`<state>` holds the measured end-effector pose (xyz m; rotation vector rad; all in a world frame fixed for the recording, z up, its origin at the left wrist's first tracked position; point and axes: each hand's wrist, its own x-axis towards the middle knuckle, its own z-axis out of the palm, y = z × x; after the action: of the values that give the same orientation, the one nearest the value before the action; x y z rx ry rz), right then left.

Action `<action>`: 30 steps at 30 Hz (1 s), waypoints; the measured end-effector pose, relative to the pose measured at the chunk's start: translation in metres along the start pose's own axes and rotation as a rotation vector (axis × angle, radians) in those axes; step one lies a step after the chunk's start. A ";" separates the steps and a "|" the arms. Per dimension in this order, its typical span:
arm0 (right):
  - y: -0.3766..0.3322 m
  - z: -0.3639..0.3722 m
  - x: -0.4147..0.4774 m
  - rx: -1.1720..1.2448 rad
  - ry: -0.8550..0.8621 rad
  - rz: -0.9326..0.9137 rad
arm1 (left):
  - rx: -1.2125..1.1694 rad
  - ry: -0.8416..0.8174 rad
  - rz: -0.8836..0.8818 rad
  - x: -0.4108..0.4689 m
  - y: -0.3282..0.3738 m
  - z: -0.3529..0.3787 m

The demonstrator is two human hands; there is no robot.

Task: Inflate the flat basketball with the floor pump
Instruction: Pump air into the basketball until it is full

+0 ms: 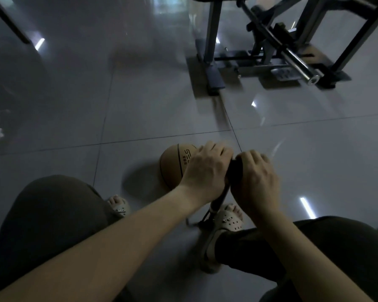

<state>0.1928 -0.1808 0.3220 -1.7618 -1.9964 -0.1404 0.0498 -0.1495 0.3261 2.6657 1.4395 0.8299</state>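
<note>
A tan basketball [172, 165] with black seams lies on the grey tiled floor, partly hidden behind my left hand. The black floor pump stands just right of it, its shaft [220, 198] slanting down to a base by my right foot. My left hand [205, 168] grips the left side of the pump handle [234, 168]. My right hand [254, 182] grips the right side. Both sets of fingers curl over the handle. The hose and its link to the ball are hidden.
My feet in pale clogs [228, 219] flank the pump base, the right one close beside it. A metal gym machine [271, 51] with a steel bar stands on the floor at the far right. A dark furniture leg [9, 22] shows at the far left.
</note>
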 end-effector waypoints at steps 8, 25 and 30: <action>0.000 0.063 -0.028 -0.174 -0.326 0.020 | 0.145 -0.127 -0.102 -0.047 -0.019 0.075; 0.006 0.092 -0.049 -0.091 -0.715 0.109 | 0.127 -0.437 -0.148 -0.078 -0.016 0.110; 0.001 0.051 -0.042 -0.017 -0.491 0.116 | 0.058 -0.347 -0.103 -0.048 -0.008 0.069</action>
<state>0.1822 -0.1993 0.2593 -2.0665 -2.2088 0.3466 0.0532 -0.1660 0.2434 2.5798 1.5107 0.3021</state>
